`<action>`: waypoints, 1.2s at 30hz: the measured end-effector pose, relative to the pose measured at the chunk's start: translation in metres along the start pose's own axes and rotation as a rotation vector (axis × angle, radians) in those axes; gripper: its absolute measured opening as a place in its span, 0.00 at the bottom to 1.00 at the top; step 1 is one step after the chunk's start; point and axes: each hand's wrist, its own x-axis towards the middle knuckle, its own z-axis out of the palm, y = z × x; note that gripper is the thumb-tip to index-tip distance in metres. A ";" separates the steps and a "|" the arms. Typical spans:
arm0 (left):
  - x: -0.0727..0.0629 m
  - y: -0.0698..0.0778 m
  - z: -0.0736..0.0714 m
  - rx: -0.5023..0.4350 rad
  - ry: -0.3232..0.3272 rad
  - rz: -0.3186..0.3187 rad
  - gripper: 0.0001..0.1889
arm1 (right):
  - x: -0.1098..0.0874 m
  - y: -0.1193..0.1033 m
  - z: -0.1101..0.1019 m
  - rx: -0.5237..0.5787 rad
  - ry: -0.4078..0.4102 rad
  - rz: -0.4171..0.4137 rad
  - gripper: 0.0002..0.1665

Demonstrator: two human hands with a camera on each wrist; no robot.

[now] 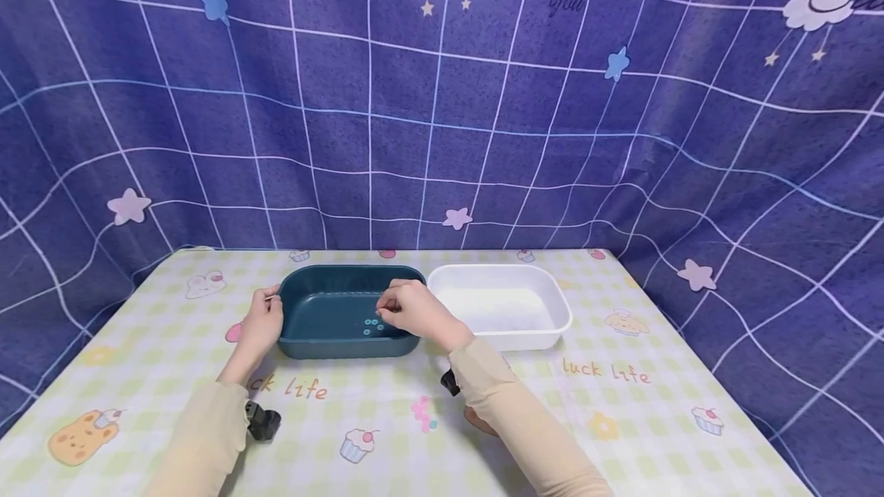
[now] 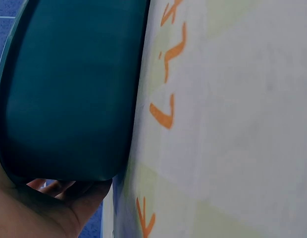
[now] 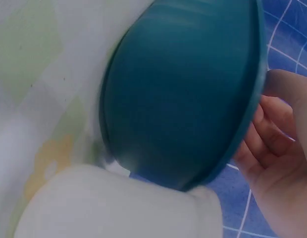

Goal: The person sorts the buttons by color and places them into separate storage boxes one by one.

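Deep teal, round-cornered oblong box, smooth as plastic (image 1: 324, 318): upright on the table; every place below is told from it.
Little pale-teal rings (image 1: 367, 322): a small loose cluster on the box's floor, toward its right end and near wall; too tiny to count surely or tell their material.
Left hand (image 1: 262, 324): at the box's left end, bent round the end wall with fingers up by the rim, gripping it.
Right hand (image 1: 414, 309): reaching over the box's right end, fingers bent in and tips drawn together above the floor, just beside the rings; whether a ring sits between the tips, I cannot tell, since the box wall hides them in the right wrist view.
Glossy white, round-cornered oblong box (image 1: 497, 301): just right of the teal box, under the right forearm.
Pastel checked tablecloth (image 1: 552, 420): beneath the teal box and all round it.
Ring pinching: best done, I judge, with thumb and forefinger tips alone, low to the floor, taking one ring by its edge.
Slipping rings: being so small, they may skid; nudging one against the near wall should stop it.
Box steadying: a light, even left grip should suffice; squeezing or tilting could scatter the cluster.
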 end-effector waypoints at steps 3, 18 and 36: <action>0.001 0.000 0.000 0.007 0.004 0.000 0.26 | -0.003 0.000 -0.003 0.015 0.007 0.002 0.07; 0.000 0.002 0.000 -0.007 -0.001 0.002 0.26 | -0.028 0.008 -0.016 -0.030 0.012 0.020 0.06; 0.000 0.002 -0.001 -0.002 -0.012 0.005 0.26 | -0.053 0.002 -0.021 -0.028 -0.004 -0.004 0.05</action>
